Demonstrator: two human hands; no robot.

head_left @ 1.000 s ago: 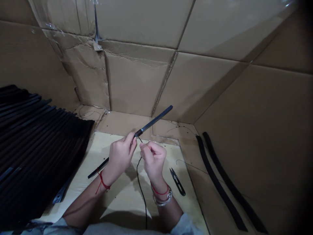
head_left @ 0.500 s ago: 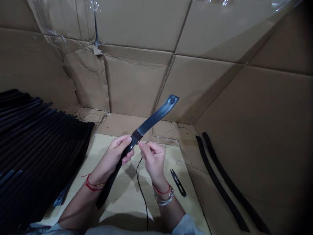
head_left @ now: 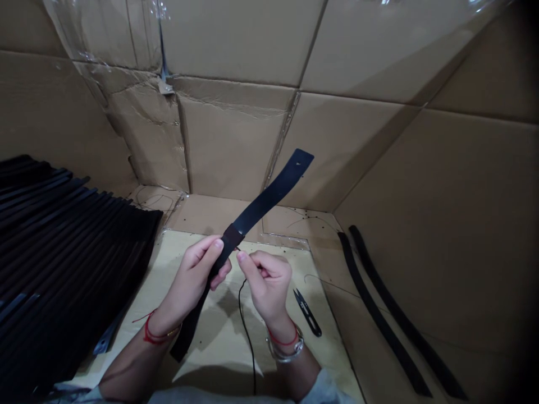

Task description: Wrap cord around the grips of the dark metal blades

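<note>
A long black strap point(head_left: 269, 199) slants up and to the right in front of me, a small hole near its upper end. My left hand point(head_left: 200, 266) is closed round it, thumb on top, just below a dark wrapped band point(head_left: 232, 236). Beside the band, my right hand point(head_left: 267, 280) pinches the thin black cord point(head_left: 246, 331), a short bit of which runs from the fingertips to the strap's edge. The rest of the cord hangs below that hand, down to the bottom of the view.
Black thread snips point(head_left: 308, 314) lie right of my right hand on the pale board point(head_left: 219, 359). Many black straps point(head_left: 76, 269) are piled at the left. Two more straps point(head_left: 387, 314) rest at the right. Cardboard walls point(head_left: 236, 134) stand behind and beside.
The strap has turned about its length, its upper end now higher and its face darker. My right hand has moved slightly right and down, away from the band.
</note>
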